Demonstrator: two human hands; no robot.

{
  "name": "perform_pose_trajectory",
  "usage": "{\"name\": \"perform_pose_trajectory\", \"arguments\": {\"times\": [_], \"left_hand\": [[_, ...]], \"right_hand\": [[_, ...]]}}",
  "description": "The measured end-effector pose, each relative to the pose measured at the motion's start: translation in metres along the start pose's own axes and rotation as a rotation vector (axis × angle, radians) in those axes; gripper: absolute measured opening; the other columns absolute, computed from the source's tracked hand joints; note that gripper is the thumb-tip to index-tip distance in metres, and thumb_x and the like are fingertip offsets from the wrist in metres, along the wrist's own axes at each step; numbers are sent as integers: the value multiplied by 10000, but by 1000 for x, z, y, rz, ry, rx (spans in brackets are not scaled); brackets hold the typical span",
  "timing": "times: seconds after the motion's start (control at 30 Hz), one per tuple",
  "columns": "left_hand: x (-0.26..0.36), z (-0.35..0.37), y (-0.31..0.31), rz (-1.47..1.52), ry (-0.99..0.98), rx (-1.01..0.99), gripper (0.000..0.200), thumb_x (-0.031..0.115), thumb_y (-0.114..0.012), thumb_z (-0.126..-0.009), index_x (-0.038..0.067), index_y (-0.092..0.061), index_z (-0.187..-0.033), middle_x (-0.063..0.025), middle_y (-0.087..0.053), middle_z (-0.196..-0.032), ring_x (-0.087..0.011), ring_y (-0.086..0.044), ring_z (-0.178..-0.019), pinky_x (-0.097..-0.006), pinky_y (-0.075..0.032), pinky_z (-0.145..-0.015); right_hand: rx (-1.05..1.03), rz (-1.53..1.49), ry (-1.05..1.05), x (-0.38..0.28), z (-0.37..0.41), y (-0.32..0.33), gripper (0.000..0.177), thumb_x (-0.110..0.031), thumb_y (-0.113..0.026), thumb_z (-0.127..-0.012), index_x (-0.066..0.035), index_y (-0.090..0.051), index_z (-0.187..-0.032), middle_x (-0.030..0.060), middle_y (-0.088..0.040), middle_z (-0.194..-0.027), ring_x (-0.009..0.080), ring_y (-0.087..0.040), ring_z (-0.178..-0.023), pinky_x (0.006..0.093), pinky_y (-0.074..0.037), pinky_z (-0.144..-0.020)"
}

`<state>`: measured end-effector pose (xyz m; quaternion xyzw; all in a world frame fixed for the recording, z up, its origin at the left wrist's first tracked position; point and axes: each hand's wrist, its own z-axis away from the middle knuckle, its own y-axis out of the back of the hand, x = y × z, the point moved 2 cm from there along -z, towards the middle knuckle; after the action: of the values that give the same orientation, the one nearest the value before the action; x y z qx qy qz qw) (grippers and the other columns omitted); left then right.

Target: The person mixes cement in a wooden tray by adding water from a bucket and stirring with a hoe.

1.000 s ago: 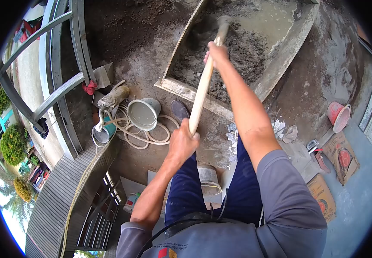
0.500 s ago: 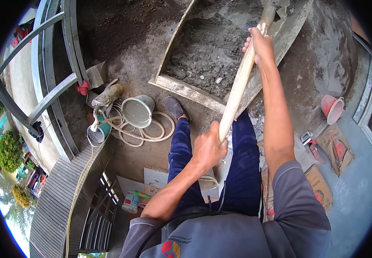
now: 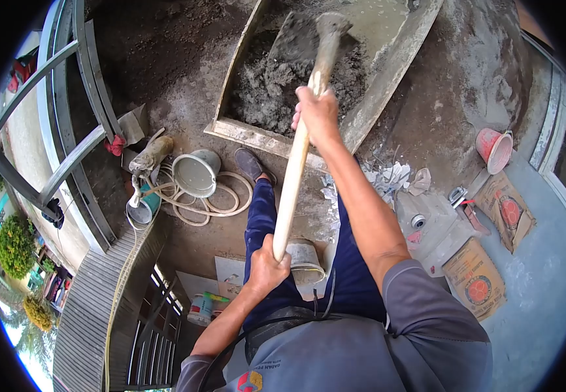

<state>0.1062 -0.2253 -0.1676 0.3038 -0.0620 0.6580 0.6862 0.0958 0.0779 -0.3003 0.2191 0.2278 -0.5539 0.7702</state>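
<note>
My left hand [image 3: 268, 268] is closed round the lower end of a hoe's pale wooden handle [image 3: 291, 189]. Farther up, near the head, my right hand [image 3: 319, 114] grips the same handle. The hoe's broad blade [image 3: 295, 38], coated in grey and slightly blurred, is over wet grey mortar [image 3: 263, 95] in a shallow mixing trough. This trough has a low, cement-caked rim [image 3: 257, 135]. Cloudy water [image 3: 378, 26] pools at its far right.
A bucket of grey water [image 3: 196, 174] stands left of my foot, beside a coiled hose [image 3: 231, 210]. Another bucket [image 3: 306, 261] is between my legs. At right are a reddish bucket [image 3: 494, 150], paper cement bags [image 3: 476, 277] and pale debris [image 3: 387, 179]. Metal framing [image 3: 74, 160] rises at left.
The hoe has swung left and its blade has come into view over the mortar. Both hands have moved left with the handle, keeping their grip. The view has shifted slightly.
</note>
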Motion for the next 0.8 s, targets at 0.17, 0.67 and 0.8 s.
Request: {"name": "perform_pose_trajectory", "arguments": {"times": [0.17, 0.67, 0.8], "left_hand": [[96, -86, -46, -24, -173, -91, 325, 119, -690, -841, 0, -481, -1059, -328, -651, -795, -526, -670, -812, -571, -531, -709], [-16, 6, -19, -81, -1, -107, 266, 88, -681, -809, 10, -515, -1002, -299, -646, -755, -509, -677, -795, -539, -544, -677], [54, -60, -72, 58, -176, -93, 351, 124, -686, -828, 13, -496, -1103, -315, -662, -774, -507, -683, -781, -564, -546, -675]], "right_hand": [[64, 37, 205, -91, -88, 97, 348, -128, -602, -934, 151, -481, -1103, 102, -558, -747, 167, -585, -550, 321, -564, -474], [79, -121, -37, 47, -2, 49, 288, -157, -605, -919, 57, -455, -1040, 95, -551, -691, 176, -571, -446, 339, -521, -388], [118, 7, 187, -55, -64, 106, 300, -159, -658, -907, 64, -503, -1035, 75, -564, -697, 150, -572, -522, 326, -534, -442]]}}
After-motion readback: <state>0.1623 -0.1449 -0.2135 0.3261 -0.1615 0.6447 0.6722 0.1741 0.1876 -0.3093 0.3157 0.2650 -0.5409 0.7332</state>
